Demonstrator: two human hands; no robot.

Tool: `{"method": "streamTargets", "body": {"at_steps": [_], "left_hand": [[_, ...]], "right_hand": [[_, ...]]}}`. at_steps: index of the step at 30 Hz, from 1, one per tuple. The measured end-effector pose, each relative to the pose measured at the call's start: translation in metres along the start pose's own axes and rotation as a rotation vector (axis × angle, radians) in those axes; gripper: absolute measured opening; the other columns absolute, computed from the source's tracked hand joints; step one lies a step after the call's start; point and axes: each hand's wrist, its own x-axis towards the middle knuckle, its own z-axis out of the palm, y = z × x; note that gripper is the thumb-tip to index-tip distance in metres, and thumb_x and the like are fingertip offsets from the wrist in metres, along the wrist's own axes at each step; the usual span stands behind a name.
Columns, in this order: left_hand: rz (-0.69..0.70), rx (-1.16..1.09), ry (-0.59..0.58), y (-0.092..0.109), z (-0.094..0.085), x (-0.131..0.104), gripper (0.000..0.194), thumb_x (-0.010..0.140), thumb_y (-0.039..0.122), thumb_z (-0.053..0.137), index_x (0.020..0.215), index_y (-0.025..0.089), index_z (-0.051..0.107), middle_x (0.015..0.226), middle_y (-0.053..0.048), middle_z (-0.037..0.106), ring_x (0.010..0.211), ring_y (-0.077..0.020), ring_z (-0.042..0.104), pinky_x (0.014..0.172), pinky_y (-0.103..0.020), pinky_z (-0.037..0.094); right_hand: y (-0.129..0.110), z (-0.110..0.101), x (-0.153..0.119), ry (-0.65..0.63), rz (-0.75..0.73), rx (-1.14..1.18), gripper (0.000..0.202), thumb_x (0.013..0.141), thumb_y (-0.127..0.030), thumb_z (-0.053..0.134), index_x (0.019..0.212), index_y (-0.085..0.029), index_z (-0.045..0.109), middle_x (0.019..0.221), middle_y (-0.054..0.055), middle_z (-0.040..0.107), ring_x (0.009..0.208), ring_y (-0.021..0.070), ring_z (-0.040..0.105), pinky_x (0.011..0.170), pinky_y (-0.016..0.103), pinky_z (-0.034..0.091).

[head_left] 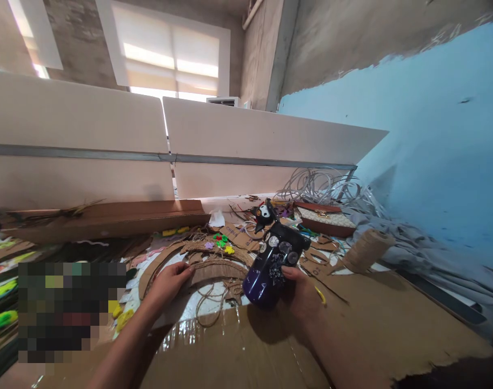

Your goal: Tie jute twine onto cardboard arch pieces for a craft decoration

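Note:
My right hand [301, 294] is wrapped round a dark blue, glossy water bottle [262, 283] with round stickers and a black lid. The bottle is tilted and held above the cardboard. A black-and-white figure charm [264, 213] shows by its top. My left hand [175, 278] pinches the edge of a curved cardboard ring [149, 270], partly wrapped in brown twine. Small yarn flowers [221, 241] in green, yellow, red and purple sit along its far side. Loose twine [210, 308] trails inside the ring.
A twine spool [366, 251] lies at right, near grey cloth [433, 243]. Behind are a patterned handbag [325, 219] and coiled grey cable [319, 183]. Flat cardboard [372, 324] covers the near side. White panels [262, 140] stand at the back. A pixelated area hides the lower left.

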Motion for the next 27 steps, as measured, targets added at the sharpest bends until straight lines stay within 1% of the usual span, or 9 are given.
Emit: {"method": "streamTargets", "body": {"at_steps": [4,8,10,13,17,20,22,24,27], "left_hand": [[0.005,0.003,-0.001,0.000,0.000,0.000,0.043,0.065,0.062,0.061,0.064,0.020,0.062,0.056,0.002,0.053,0.058,-0.0180,0.048,0.055,-0.027,0.036],[0.013,0.002,-0.015,-0.003,0.000,0.001,0.043,0.066,0.064,0.058,0.064,0.020,0.060,0.055,0.003,0.051,0.057,-0.0177,0.046,0.055,-0.027,0.035],[0.018,0.021,-0.009,-0.004,0.001,0.001,0.043,0.067,0.064,0.057,0.064,0.021,0.059,0.056,0.003,0.051,0.058,-0.0178,0.046,0.056,-0.027,0.034],[0.013,0.060,-0.015,-0.003,0.000,0.001,0.043,0.069,0.064,0.053,0.065,0.021,0.059,0.058,0.002,0.050,0.059,-0.0183,0.047,0.057,-0.027,0.034],[0.010,0.096,-0.013,0.003,-0.002,-0.001,0.043,0.069,0.062,0.053,0.069,0.020,0.063,0.065,-0.001,0.059,0.070,-0.0223,0.055,0.065,-0.029,0.039],[0.020,0.090,-0.012,0.006,-0.003,-0.003,0.042,0.068,0.061,0.054,0.068,0.021,0.064,0.066,-0.002,0.062,0.071,-0.0239,0.057,0.066,-0.029,0.040],[0.029,0.075,-0.009,0.004,-0.003,-0.002,0.041,0.068,0.061,0.054,0.066,0.021,0.063,0.065,-0.001,0.061,0.069,-0.0233,0.056,0.063,-0.029,0.040],[0.035,0.056,-0.004,0.001,-0.001,-0.002,0.040,0.069,0.061,0.055,0.064,0.022,0.060,0.062,0.000,0.057,0.065,-0.0213,0.053,0.059,-0.028,0.038],[0.033,0.043,-0.013,-0.005,0.001,0.000,0.040,0.072,0.061,0.055,0.063,0.022,0.056,0.057,0.003,0.049,0.057,-0.0179,0.046,0.053,-0.026,0.033]], "right_hand": [[0.005,-0.010,0.004,-0.027,0.017,0.044,0.036,0.066,-0.032,0.076,0.098,-0.017,0.078,0.100,0.009,0.079,0.094,0.0323,0.071,0.095,0.051,0.052],[0.008,-0.014,0.005,-0.004,-0.009,0.065,0.031,0.067,-0.032,0.076,0.095,-0.020,0.079,0.096,0.007,0.079,0.087,0.0294,0.071,0.090,0.048,0.054],[0.008,-0.014,0.004,-0.017,-0.008,0.050,0.029,0.067,-0.033,0.076,0.093,-0.019,0.079,0.094,0.007,0.079,0.085,0.0295,0.071,0.089,0.048,0.054],[0.007,-0.009,0.001,-0.038,0.000,0.020,0.028,0.066,-0.031,0.076,0.091,-0.018,0.079,0.094,0.008,0.079,0.087,0.0303,0.071,0.092,0.048,0.053],[0.005,-0.003,-0.002,-0.056,-0.004,0.028,0.031,0.064,-0.029,0.077,0.093,-0.019,0.078,0.095,0.007,0.079,0.090,0.0312,0.071,0.094,0.049,0.052],[0.005,0.000,-0.003,-0.058,0.003,0.033,0.028,0.065,-0.031,0.076,0.090,-0.019,0.078,0.092,0.007,0.079,0.089,0.0306,0.071,0.091,0.047,0.054],[0.004,0.003,-0.004,-0.038,-0.015,0.023,0.022,0.065,-0.030,0.076,0.084,-0.019,0.077,0.087,0.005,0.079,0.083,0.0284,0.072,0.086,0.044,0.055],[0.004,0.006,-0.006,-0.016,-0.026,0.010,0.019,0.061,-0.027,0.077,0.079,-0.020,0.077,0.081,0.004,0.079,0.076,0.0265,0.071,0.081,0.042,0.057],[0.004,0.010,-0.007,-0.006,-0.018,0.002,0.023,0.057,-0.024,0.079,0.079,-0.020,0.076,0.084,0.004,0.079,0.078,0.0263,0.071,0.082,0.042,0.057]]}}
